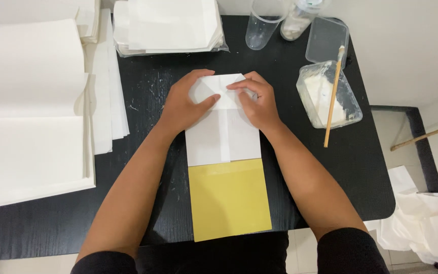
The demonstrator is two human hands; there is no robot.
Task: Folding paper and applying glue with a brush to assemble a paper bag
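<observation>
We saw bright, even overhead light w/ soft shadows only. The matte black wooden table (330,167) showed faint glare streaks. Stacks of plain white paper sheets (26,101) looked nearly blown out, little detail left. Focus was sharp at centre; slight softness & wide-angle stretch twd the edges.
</observation>
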